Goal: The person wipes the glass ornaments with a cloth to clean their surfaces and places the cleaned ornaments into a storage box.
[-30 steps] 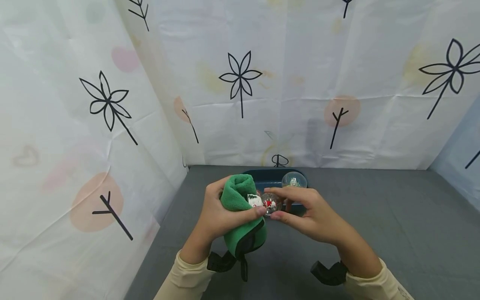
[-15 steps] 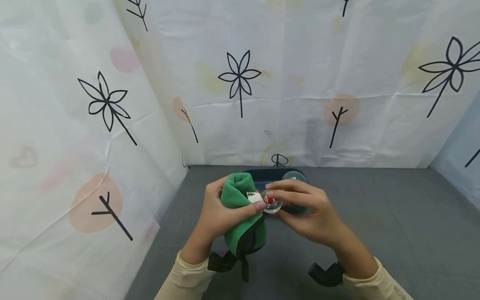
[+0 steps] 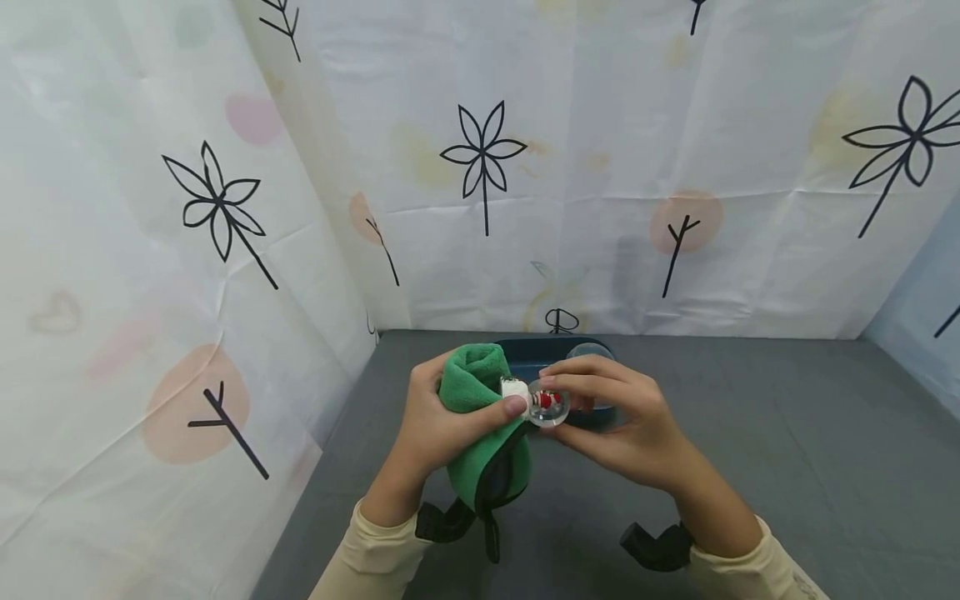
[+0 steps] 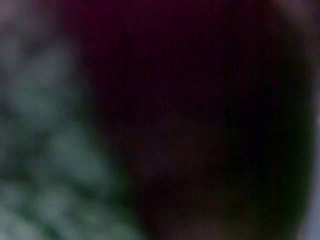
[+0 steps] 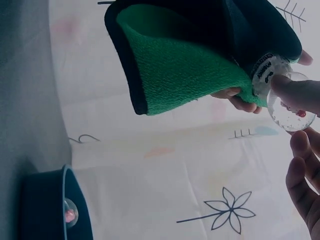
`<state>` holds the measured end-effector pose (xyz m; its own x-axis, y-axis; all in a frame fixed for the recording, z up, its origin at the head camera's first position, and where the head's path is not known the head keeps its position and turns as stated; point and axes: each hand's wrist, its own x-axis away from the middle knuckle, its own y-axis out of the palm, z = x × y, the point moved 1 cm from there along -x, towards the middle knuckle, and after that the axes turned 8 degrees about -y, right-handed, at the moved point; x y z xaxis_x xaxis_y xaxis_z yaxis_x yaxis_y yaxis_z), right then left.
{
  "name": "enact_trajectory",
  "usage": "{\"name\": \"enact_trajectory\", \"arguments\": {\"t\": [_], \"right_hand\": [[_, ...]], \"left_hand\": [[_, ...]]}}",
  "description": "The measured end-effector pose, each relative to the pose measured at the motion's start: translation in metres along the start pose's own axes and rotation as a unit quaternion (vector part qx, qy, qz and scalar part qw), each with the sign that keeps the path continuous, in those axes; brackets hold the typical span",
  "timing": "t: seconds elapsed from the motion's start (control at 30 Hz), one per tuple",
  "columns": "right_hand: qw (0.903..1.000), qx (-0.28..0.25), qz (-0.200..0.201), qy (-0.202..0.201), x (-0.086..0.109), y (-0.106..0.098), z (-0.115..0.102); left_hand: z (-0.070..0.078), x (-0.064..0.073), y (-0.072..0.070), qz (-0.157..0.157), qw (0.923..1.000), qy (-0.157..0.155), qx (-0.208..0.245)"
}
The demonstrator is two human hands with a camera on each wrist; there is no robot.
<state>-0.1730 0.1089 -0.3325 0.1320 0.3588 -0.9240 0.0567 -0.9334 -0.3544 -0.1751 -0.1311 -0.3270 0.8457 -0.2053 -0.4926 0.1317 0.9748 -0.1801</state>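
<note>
A small snow globe (image 3: 552, 408) with a white base and red figures inside is held sideways between both hands. My left hand (image 3: 438, 429) grips a green cloth (image 3: 471, 385) with dark edging, wrapped against the globe's white base, its thumb on that base. Around the clear ball, the fingers and thumb of my right hand (image 3: 626, 417) pinch from the right side. Lettering shows on the base of the globe (image 5: 292, 117) in the right wrist view, next to the cloth (image 5: 185, 70). The left wrist view is dark and blurred, with only greenish fabric at its left.
Behind the hands, a dark blue bin (image 3: 525, 350) stands on the grey table (image 3: 750, 433). Another clear globe (image 3: 588, 350) in it is partly covered by my right hand. The right wrist view shows a globe with something pink (image 5: 70, 215) inside the bin. Patterned fabric walls surround the table.
The snow globe has turned between the hands and shifted slightly right. My right fingers have regripped the ball, and the hand now covers more of the globe behind. The left hand stays nearly still.
</note>
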Motion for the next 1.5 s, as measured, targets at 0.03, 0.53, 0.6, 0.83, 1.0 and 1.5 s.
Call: {"name": "enact_trajectory", "arguments": {"t": [0.03, 0.53, 0.6, 0.83, 1.0, 1.5], "right_hand": [[1.0000, 0.000, 0.001, 0.002, 0.000, -0.001, 0.000], [0.9946, 0.059, -0.008, 0.085, 0.001, -0.030, 0.004], [0.9907, 0.074, -0.022, 0.112, 0.001, -0.030, 0.004], [0.9815, 0.108, -0.060, 0.146, -0.002, -0.020, 0.011], [0.9760, 0.120, -0.090, 0.158, -0.005, -0.014, 0.028], [0.9219, 0.183, -0.212, 0.268, -0.010, 0.018, 0.085]], "left_hand": [[0.000, 0.000, 0.000, 0.000, 1.0000, 0.004, 0.000], [0.000, 0.000, -0.003, 0.020, 0.9993, 0.027, 0.019], [0.001, 0.000, -0.003, 0.020, 0.9992, 0.030, 0.015], [0.000, -0.002, -0.002, 0.017, 0.9988, 0.045, 0.011], [0.000, -0.002, -0.003, 0.026, 0.9979, 0.058, 0.011], [-0.002, -0.004, -0.005, 0.037, 0.9961, 0.080, 0.004]]}}
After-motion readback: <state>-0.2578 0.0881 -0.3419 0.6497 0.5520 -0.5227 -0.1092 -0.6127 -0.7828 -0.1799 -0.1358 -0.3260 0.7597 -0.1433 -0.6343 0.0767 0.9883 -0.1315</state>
